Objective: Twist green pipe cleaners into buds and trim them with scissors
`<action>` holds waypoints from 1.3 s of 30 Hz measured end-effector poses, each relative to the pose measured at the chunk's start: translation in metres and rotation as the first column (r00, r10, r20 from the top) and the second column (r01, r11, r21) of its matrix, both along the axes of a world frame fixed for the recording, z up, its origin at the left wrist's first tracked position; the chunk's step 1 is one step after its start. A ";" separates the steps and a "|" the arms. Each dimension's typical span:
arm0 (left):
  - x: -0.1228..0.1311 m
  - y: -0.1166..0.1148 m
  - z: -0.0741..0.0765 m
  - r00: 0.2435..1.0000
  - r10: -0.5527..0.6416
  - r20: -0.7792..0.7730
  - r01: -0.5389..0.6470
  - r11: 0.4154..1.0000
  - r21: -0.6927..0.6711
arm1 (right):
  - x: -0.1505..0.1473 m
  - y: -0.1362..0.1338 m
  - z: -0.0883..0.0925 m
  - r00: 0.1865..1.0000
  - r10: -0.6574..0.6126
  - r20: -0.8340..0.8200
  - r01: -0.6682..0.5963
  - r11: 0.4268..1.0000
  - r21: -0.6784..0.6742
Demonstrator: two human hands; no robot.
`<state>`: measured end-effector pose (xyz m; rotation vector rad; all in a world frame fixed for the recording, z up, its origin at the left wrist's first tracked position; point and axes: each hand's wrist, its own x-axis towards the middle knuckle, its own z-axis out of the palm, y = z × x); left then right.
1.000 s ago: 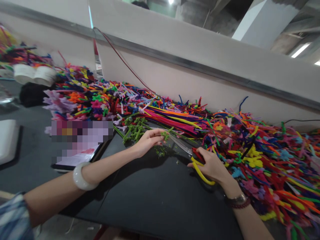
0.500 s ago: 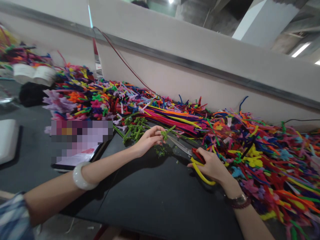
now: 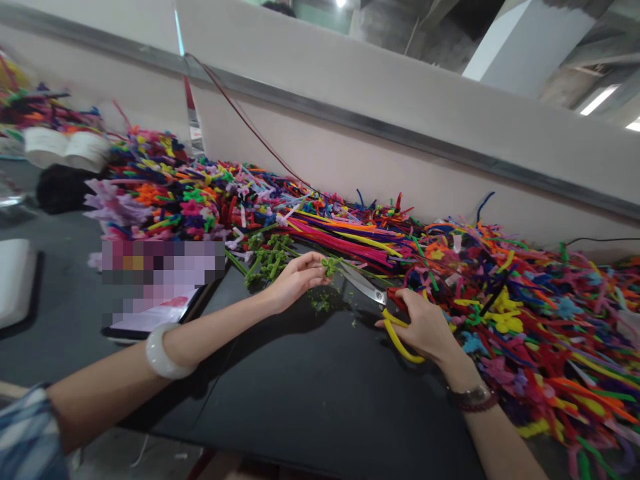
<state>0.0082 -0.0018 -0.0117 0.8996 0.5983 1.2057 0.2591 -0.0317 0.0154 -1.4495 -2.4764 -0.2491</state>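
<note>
Between the fingertips of my left hand is a small green pipe-cleaner flower. My right hand is closed around the red and yellow handles of a pair of scissors. Their blades point left, with the tips right beside the green flower; whether they touch it I cannot tell. Below the flower, green fuzz clippings lie scattered on the black table. Left of my fingers sits a heap of green pipe-cleaner pieces.
Colourful pipe cleaners are piled along the wall, with more heaped at the right. A phone leans at the left, its screen partly blurred. Beyond it are a white case and white cups.
The green flower has turned a little in my left fingers, and its long sticking-out end no longer shows. The scissors' handles have shifted slightly in my right hand.
</note>
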 end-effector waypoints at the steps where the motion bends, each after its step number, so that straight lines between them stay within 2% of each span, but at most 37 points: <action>1: 0.000 0.000 0.000 1.000 0.002 0.004 -0.002 1.000 -0.003 | 0.000 0.000 0.000 1.000 0.008 0.003 -0.008 1.000 0.008; 18: 0.000 -0.001 0.001 1.000 -0.013 0.001 0.013 1.000 0.013 | -0.001 0.000 -0.002 0.998 0.051 0.039 -0.054 0.996 0.071; 29: 0.000 -0.001 0.001 1.000 -0.009 -0.009 0.009 1.000 0.004 | 0.002 0.001 -0.003 0.997 0.063 0.051 -0.064 0.997 0.032; 39: 0.000 0.000 0.000 1.000 0.019 -0.013 -0.019 1.000 0.018 | 0.001 0.001 0.000 1.000 -0.013 0.020 0.013 1.000 -0.007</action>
